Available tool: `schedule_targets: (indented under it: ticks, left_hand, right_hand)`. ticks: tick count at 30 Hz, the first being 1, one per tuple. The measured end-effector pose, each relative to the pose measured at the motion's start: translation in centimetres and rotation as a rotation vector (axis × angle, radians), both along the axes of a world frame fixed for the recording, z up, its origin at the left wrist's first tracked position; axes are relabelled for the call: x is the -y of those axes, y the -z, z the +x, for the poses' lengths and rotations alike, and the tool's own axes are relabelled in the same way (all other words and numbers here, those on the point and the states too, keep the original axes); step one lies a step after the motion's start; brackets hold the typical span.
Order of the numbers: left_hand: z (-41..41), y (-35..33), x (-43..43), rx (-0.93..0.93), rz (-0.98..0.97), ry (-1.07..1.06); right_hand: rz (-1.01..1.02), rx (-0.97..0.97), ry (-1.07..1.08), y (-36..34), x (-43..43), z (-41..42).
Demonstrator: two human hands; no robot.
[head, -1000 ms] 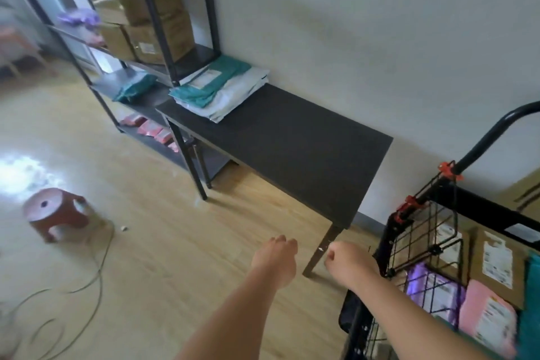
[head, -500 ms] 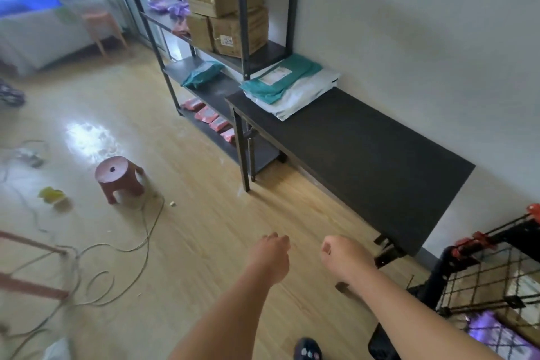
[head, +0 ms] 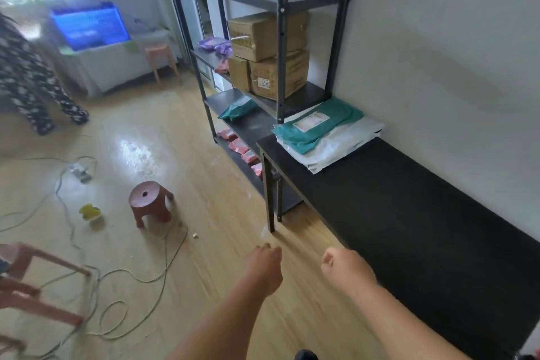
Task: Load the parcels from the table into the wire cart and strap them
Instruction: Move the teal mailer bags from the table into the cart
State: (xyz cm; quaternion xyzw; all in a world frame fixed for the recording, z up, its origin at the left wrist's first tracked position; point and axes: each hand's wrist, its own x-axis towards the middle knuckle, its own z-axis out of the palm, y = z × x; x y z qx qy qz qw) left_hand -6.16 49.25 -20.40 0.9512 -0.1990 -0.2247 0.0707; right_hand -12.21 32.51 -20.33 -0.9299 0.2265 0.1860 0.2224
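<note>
A teal mailer parcel (head: 315, 126) with a label lies on top of a white mailer parcel (head: 342, 149) at the far end of the black table (head: 409, 228), against the wall. My left hand (head: 264, 267) and my right hand (head: 346, 272) are stretched out over the floor in front of the table's near part. Both have curled fingers and hold nothing. They are well short of the parcels. The wire cart is outside the view.
A metal shelf rack (head: 280, 38) with cardboard boxes and small packets stands beyond the table. On the wooden floor are a red stool (head: 149, 202), loose cables (head: 140, 280) and a pink chair frame (head: 35, 286). A person (head: 26, 82) stands at far left.
The view has swung left and forward along the table, so the wire cart has left the frame and the parcels are closer. Both hands stay curled and hold nothing.
</note>
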Motion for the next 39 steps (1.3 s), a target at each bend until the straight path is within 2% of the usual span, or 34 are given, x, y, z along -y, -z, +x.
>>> schedule_targets:
  ticks: [7, 14, 20, 33, 39]
  left_hand:
    - [6.5, -0.4, 4.7, 0.007, -0.087, -0.072]
    - [11.8, 0.2, 5.6, -0.016, -0.243, -0.268]
    - [18.0, 0.4, 5.6, -0.041, -0.307, -0.333]
    - [36.6, 0.1, 6.9, -0.113, -0.382, -0.105]
    - [41.9, 0.2, 8.6, -0.112, -0.369, 0.049]
  right_hand:
    - [0.132, 0.065, 0.065, -0.3, 4.5, 8.0]
    - [0.444, 0.215, 0.254, -1.8, 6.0, 15.5]
    - [0.478, 0.227, 0.279, -1.8, 5.9, 21.2]
    - [0.329, 0.158, 0.47, -0.1, 3.3, 34.9]
    - [0.326, 0.159, 0.603, -0.1, 3.2, 37.5]
